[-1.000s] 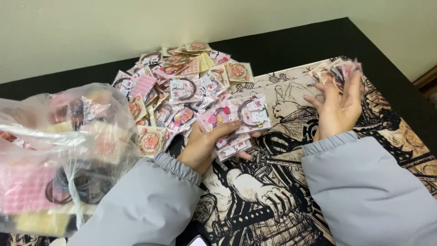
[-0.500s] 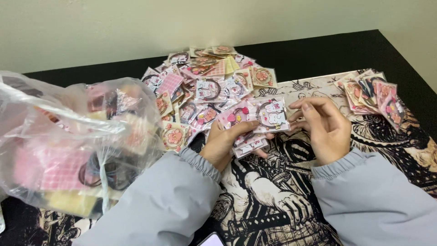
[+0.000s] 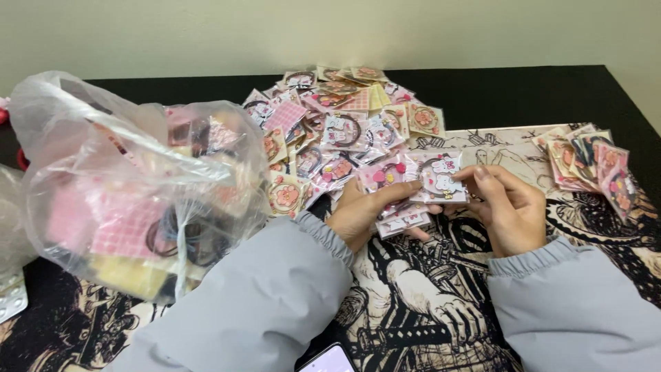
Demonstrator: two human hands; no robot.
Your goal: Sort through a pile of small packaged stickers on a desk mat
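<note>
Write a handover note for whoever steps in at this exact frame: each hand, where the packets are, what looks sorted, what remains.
Left hand: grip closed on a small stack of packets, thumb on top.
Right hand: fingertips pinching the top packet of that stack.
Big loose pile of hair-tie packets lies just beyond the hands on the printed mat.
Small fanned group sits apart at far right; that looks like the sorted part.
Clear plastic bag at left holds more packets.
Left: the pile and bag appear untouched.
</note>
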